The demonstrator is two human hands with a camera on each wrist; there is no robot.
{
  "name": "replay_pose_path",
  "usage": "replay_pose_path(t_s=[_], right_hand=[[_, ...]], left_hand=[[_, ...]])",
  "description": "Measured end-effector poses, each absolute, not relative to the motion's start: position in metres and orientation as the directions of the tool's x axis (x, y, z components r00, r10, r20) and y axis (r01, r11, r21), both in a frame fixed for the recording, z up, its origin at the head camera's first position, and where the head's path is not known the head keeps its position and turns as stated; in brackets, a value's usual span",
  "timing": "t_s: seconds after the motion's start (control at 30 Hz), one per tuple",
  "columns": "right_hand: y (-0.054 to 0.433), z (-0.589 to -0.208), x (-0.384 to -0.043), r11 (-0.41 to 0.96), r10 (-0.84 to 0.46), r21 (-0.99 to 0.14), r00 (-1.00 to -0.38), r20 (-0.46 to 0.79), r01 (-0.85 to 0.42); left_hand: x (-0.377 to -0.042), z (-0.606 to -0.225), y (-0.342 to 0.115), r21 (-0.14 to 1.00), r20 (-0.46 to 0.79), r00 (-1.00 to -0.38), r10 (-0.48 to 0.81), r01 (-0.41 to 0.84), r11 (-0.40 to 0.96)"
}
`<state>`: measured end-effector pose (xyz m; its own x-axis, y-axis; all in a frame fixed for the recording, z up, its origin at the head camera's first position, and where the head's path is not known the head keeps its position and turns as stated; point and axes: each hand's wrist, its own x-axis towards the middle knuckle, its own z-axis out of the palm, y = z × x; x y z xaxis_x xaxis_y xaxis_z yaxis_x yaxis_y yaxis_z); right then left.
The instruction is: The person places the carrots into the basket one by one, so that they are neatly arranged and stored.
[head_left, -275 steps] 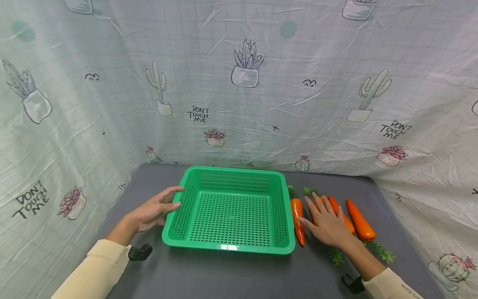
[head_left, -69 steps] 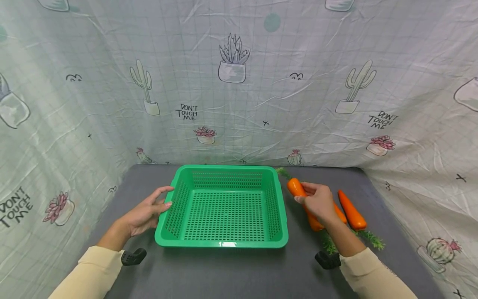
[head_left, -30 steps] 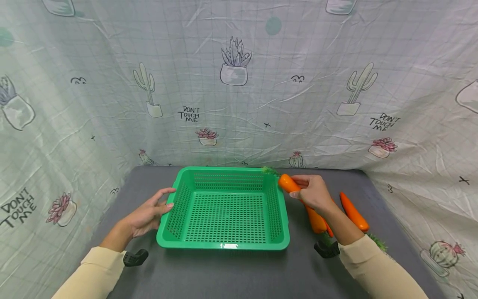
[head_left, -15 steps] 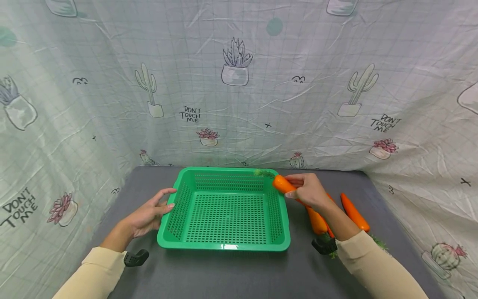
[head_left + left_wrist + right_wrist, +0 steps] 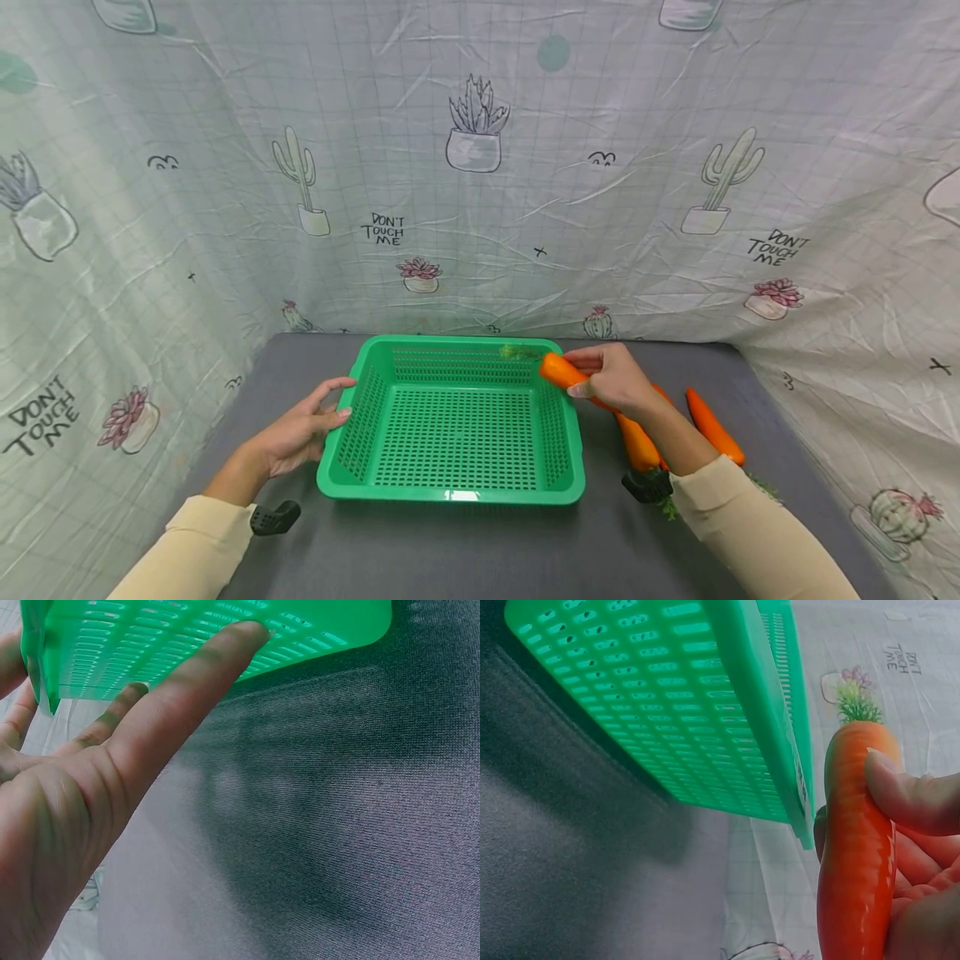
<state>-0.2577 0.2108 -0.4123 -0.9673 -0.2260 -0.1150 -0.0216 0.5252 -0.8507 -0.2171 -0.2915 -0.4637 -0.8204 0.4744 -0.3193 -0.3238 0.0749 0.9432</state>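
Observation:
My right hand (image 5: 618,379) pinches an orange carrot (image 5: 558,371) near its thick leafy end, thumb on one side and fingers on the other. The carrot is tilted above the right rim of a green plastic basket (image 5: 450,495), its leafy top (image 5: 517,353) over the basket's inside. In the right wrist view the carrot (image 5: 859,840) is apart from the basket wall (image 5: 660,697). My left hand (image 5: 300,433) rests at the basket's left rim, fingers extended; in the left wrist view one straight finger (image 5: 187,690) touches the outer wall. The basket holds nothing.
More carrots lie right of the basket on the grey table (image 5: 465,550): one carrot (image 5: 637,446) by my right forearm, another partly hidden under it, and one carrot (image 5: 712,427) farther right. A printed cloth (image 5: 480,208) surrounds the table at the back and sides.
Earlier my right hand lay over the carrots; then it took hold of one and lifted it. Lately it has moved left with the carrot toward the basket. The left hand stays at the rim.

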Motion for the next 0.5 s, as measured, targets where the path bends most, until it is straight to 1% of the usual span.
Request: replay_pose_path(t_s=[0.2, 0.5], right_hand=[[0.2085, -0.4112, -0.2603, 0.529, -0.26, -0.847, -0.96, -0.103, -0.052], [0.2054, -0.4092, -0.2631, 0.526, -0.301, -0.849, -0.945, -0.128, -0.053]], left_hand=[[-0.2179, -0.4635, -0.2907, 0.943, -0.32, -0.825, 0.466, -0.324, 0.074], [-0.2198, -0.4651, -0.2878, 0.943, -0.323, -0.827, 0.461, -0.324, 0.079]])
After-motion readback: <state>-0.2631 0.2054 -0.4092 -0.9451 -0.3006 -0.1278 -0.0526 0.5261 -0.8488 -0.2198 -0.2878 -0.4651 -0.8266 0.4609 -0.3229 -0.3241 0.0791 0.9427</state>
